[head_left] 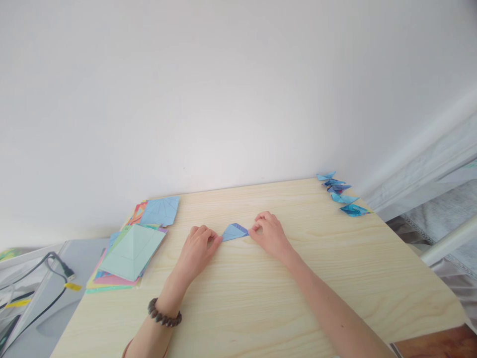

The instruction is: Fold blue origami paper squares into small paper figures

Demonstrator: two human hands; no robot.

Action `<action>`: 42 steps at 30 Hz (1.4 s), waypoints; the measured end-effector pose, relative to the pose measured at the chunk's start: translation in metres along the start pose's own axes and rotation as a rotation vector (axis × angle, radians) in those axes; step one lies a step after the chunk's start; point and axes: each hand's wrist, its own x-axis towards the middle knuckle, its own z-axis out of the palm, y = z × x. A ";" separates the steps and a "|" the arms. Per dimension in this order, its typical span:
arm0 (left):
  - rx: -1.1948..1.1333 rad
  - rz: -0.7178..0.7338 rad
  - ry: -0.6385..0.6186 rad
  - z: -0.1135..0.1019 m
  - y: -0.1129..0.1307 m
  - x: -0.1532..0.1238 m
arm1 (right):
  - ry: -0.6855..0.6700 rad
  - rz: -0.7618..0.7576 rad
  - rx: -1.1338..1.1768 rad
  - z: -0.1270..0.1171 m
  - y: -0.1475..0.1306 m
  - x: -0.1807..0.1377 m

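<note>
A small folded piece of blue paper [234, 232] lies on the light wooden table [261, 298], near its far middle. My left hand [197, 248] pinches the paper's left tip, fingers curled. My right hand [270, 232] pinches the right tip in the same way. A beaded bracelet [164, 315] is on my left wrist.
A stack of coloured paper sheets [130, 253] lies at the table's left, a light green creased sheet on top. Several folded blue paper figures [341, 194] line the far right corner. A black cable [55, 266] lies on a grey surface to the left. A white wall stands behind.
</note>
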 end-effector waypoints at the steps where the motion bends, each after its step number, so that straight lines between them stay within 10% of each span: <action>1: -0.002 0.000 -0.002 0.000 0.000 0.000 | -0.001 0.006 -0.001 0.000 0.000 0.000; 42: 0.303 -0.015 0.027 -0.002 0.015 -0.004 | -0.077 -0.016 -0.053 -0.006 0.000 0.005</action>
